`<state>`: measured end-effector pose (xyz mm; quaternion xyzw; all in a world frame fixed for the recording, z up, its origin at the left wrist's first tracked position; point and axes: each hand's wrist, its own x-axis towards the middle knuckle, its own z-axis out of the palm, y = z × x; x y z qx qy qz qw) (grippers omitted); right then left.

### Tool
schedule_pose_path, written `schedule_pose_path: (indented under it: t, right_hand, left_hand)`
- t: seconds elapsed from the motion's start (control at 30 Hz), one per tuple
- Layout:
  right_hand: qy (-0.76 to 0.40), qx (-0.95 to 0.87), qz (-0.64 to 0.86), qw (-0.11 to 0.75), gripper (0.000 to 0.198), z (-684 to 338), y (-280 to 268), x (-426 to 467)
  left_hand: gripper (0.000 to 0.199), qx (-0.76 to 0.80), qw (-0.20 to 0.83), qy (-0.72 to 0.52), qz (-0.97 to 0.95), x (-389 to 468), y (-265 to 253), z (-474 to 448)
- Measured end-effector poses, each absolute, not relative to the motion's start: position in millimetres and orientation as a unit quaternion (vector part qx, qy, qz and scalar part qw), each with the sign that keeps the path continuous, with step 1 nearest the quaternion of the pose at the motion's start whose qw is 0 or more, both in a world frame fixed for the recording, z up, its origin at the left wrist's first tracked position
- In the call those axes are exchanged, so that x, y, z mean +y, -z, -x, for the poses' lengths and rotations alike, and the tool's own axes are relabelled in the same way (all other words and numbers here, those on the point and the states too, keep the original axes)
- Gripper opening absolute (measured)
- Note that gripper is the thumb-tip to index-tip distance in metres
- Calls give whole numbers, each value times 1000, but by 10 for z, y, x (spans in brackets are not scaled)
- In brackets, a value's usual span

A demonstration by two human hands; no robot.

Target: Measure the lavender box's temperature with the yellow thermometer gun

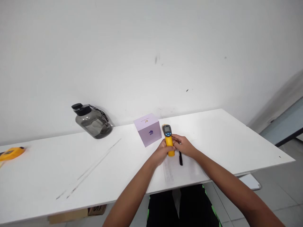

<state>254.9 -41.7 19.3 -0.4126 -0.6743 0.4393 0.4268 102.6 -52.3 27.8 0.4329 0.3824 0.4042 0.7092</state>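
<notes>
A white surface (213, 138) stands against a bare white wall, and near the middle of its near edge both hands meet around a yellow thermometer gun (169, 140). The left hand (161, 153) and the right hand (184, 145) each have their grip closed on its handle, display facing up, just beside a lilac box (148, 129). A black pen (181, 158) lies under the right hand, a smoky water jug (92, 120) sits toward the far edge, and a yellow tape measure (10, 153) lies at the left edge.

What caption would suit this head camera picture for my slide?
Both hands, left hand and right hand, hold a yellow thermometer gun over a white table, beside a lilac box and a black pen.
</notes>
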Motion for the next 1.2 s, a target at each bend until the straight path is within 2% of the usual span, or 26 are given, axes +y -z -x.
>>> schedule_pose_path:
  t: [0.07,0.17,0.37,0.5,0.67,0.87,1.07,1.2]
  right_hand:
    - [-423,-678,428,422,45,-2566,-181,-403]
    - [-406,-695,449,388,50,-2582,-197,-418]
    - [-377,-743,386,396,57,-2650,-145,-418]
    - [-291,-770,362,438,59,-2647,-35,-389]
    - [-213,-819,336,413,69,-2683,4,-327]
    - [-244,-818,359,378,86,-2752,-45,-343]
    - [-206,-813,380,389,82,-2708,-103,-391]
    - [-208,-814,397,370,89,-2692,-103,-408]
  left_hand:
    - [33,321,777,-393,-372,-486,-292,-983]
    - [26,297,804,-408,-314,-447,-293,-964]
    - [31,261,803,-449,-292,-430,-299,-979]
    - [32,233,819,-454,-263,-433,-330,-951]
    - [37,207,833,-445,-256,-434,-341,-925]
    - [42,187,841,-399,-315,-455,-332,-903]
    - [43,188,828,-442,-290,-489,-374,-929]
    - [43,194,834,-444,-263,-499,-406,-913]
